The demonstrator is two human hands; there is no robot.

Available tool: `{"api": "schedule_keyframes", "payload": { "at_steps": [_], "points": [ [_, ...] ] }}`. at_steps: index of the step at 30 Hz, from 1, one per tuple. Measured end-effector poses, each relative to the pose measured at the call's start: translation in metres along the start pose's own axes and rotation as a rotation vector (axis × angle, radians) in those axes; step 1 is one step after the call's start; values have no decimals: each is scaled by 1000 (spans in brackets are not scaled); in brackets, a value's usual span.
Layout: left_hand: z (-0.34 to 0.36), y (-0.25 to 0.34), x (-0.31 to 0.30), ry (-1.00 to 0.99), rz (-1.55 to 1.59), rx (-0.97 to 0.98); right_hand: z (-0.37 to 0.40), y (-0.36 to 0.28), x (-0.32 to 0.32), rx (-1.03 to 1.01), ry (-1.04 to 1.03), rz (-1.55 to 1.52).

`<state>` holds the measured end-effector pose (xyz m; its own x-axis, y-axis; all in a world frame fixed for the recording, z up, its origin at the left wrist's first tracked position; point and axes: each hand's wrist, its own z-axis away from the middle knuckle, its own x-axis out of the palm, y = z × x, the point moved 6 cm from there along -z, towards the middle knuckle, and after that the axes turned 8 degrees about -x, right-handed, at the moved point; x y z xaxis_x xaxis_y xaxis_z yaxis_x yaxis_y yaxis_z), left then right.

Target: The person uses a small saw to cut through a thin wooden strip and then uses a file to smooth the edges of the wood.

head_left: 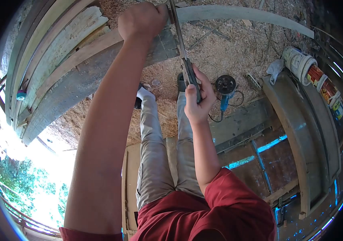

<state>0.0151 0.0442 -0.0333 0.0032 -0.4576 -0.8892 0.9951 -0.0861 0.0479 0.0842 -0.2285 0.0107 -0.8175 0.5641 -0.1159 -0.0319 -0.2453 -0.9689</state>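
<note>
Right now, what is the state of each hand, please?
Left hand: closed on the grey weathered wooden plank.
Right hand: closed on the long thin dark-handled metal blade.

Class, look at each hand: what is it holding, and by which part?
The left hand grips a wooden plank at its edge. The right hand holds a long saw-like tool by its dark handle.

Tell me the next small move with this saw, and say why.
Probably a short, light stroke of the saw along its line. The right hand grips its handle, and the blade meets the plank right beside the left hand that clamps it, so a forceful stroke could slip toward that hand.
</note>
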Motion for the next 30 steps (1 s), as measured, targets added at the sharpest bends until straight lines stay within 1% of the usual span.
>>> {"api": "schedule_keyframes", "payload": {
  "at_steps": [4, 7, 9, 10, 13, 18, 21, 24, 28, 30],
  "points": [
    [0, 0, 0, -13, 4, 1, -1, -3, -1, -18, 3, 8],
    [0, -2, 1, 2, 36, 1, 0, -2, -3, 9, -6, 0],
    [0, -3, 0, 15, 53, 1, -2, -6, -4, -67, -4, 41],
    [1, -3, 0, 12, 62, 10, -1, -7, -5, -67, -4, 41],
    [-1, -4, 2, 17, 63, 27, 2, -2, -7, -3, -24, 34],
    [-1, -2, 2, 26, 50, 17, 0, -8, -6, -24, -22, 68],
    [0, -2, 2, 24, 27, 13, -11, -12, -1, -63, 2, 86],
    [1, -2, 1, 34, 36, 21, -21, -13, 5, -55, -14, 92],
    [2, 0, -2, -13, 29, 15, -22, -16, 6, -47, -2, 69],
    [2, 2, -3, -36, 42, 15, -11, -16, 2, 4, -7, 119]
  ]
}}
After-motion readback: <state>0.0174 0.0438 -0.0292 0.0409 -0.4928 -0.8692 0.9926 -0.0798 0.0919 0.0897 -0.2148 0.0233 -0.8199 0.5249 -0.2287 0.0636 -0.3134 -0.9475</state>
